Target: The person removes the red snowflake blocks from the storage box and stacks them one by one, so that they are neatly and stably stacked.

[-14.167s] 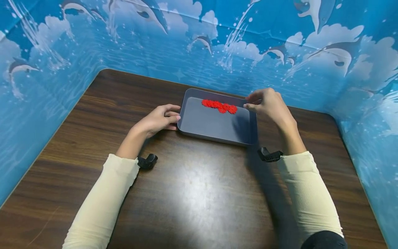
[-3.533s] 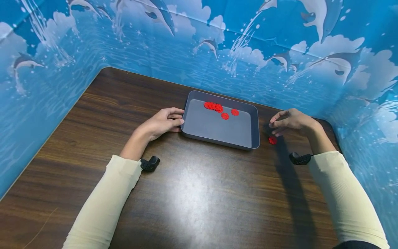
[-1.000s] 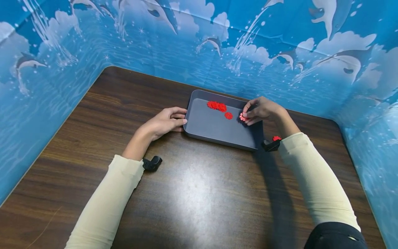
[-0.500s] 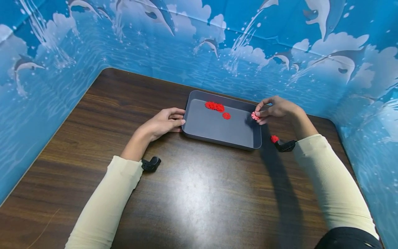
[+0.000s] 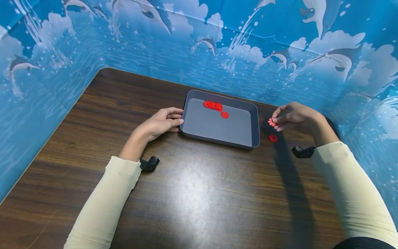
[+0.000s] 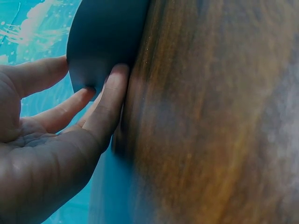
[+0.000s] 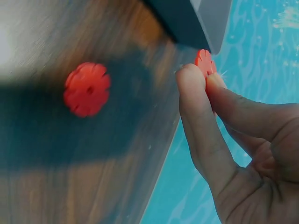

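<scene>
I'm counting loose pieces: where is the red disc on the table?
In the head view, the red disc lies right of the gray tray, just below the right hand, which pinches another disc.

The left hand [image 5: 159, 123] is loosely spread; the right hand [image 5: 295, 116] pinches.

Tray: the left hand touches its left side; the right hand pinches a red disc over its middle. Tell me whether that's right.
Not over its middle: the head view shows the right hand pinching the red disc outside the tray, off its right side. The rest holds.
</scene>
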`<state>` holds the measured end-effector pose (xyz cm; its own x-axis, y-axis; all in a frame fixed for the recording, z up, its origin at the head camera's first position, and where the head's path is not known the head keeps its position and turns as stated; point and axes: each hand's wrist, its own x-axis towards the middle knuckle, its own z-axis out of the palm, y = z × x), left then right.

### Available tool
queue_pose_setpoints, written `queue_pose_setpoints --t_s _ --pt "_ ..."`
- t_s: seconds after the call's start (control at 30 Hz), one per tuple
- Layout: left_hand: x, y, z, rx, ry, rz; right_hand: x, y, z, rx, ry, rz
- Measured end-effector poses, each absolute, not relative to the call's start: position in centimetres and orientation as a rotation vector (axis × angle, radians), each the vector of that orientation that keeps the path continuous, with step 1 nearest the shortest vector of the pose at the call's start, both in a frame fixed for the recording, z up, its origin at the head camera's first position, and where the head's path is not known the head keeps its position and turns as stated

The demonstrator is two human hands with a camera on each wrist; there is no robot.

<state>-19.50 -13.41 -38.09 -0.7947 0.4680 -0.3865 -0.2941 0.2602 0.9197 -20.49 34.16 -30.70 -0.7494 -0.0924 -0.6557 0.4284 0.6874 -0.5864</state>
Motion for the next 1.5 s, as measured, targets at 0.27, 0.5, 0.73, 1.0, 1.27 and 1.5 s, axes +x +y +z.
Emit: queue_pose_setpoints --t_s 0.27,0.5,0.73,1.0,1.27,1.5 --pt "-19.5 -13.4 -38.3 0.155 1.924 1.592 -19.5 36.0 -32.1 0.232 2.172 -0.948" --pt "-19.6 -13.4 -38.3 0.160 1.923 1.595 -18.4 36.2 -33.3 0.260 2.148 -0.970" --pt "-19.6 -13.4 -38.3 0.157 1.926 1.596 -18.0 36.4 -33.9 0.260 2.145 -0.991" --pt "-19.5 -13.5 -38.1 0.159 1.908 1.616 -18.0 36.3 -35.1 0.280 2.142 -0.988" --pt "-19.6 -13.5 -38.0 0.154 1.920 1.597 -17.8 36.0 -35.6 0.300 2.174 -0.991" --pt "-19.6 -13.5 -38.1 0.152 1.915 1.603 -17.7 36.4 -35.6 0.286 2.186 -1.000"
